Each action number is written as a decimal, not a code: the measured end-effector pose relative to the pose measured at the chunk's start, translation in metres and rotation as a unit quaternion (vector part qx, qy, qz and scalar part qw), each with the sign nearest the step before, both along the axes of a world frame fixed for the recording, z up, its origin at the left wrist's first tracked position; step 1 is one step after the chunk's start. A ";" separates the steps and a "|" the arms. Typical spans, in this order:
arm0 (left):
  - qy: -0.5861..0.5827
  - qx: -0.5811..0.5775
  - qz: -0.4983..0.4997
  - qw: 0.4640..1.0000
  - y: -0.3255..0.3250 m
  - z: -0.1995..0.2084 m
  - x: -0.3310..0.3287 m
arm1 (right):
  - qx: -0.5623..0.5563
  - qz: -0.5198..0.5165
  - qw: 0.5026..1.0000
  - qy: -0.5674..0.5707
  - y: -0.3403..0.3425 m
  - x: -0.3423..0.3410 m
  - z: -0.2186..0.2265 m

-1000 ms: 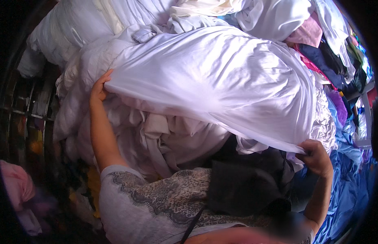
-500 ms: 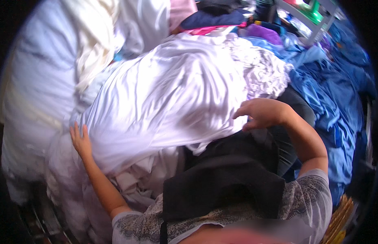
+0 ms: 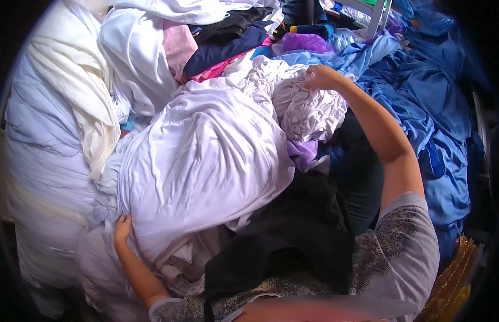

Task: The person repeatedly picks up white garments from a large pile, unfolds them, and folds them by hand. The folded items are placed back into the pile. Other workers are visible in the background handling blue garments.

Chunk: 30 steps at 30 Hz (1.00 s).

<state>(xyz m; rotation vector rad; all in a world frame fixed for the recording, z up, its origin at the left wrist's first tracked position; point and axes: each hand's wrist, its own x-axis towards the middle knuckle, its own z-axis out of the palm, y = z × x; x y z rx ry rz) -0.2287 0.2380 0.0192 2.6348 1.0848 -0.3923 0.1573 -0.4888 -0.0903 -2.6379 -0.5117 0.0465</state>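
A large white cloth [image 3: 206, 155] lies spread across my lap, smooth in the middle and bunched into tight gathers [image 3: 308, 110] at its far right. My right hand [image 3: 323, 78] reaches out over those gathers, its fingers closed on their upper edge. At the near left edge of the same cloth is my left hand [image 3: 122, 232], its fingers together and bent on the border; its thumb is hidden. A bit of lilac fabric [image 3: 302, 153] shows beneath the gathers. Black cloth [image 3: 281, 241] covers my front.
Big white fabric heaps [image 3: 51, 155] rise at the left, with a cream cloth [image 3: 77, 80] draped over them. Blue satiny fabric [image 3: 442, 129] is piled at the right. Behind are pink cloth [image 3: 178, 45], navy cloth [image 3: 228, 51], a purple bundle [image 3: 306, 43] and a grey frame leg [image 3: 376, 19].
My right hand has moved away from me and closed on the gathers. My left hand has come nearer, its spread fingers drawn together at the cloth's edge. The view has shifted.
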 end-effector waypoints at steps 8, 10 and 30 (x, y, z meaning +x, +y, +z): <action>-0.225 -0.169 -0.349 0.894 -0.230 0.109 0.191 | 0.085 -0.089 0.992 -0.011 -0.010 0.008 -0.044; -0.198 -0.189 -0.504 0.820 -0.314 0.123 0.203 | 0.117 -0.097 0.988 -0.038 -0.018 0.005 -0.035; -0.319 -0.856 -0.398 0.086 -0.559 0.151 0.121 | 0.195 -0.124 0.966 -0.115 -0.012 -0.024 0.016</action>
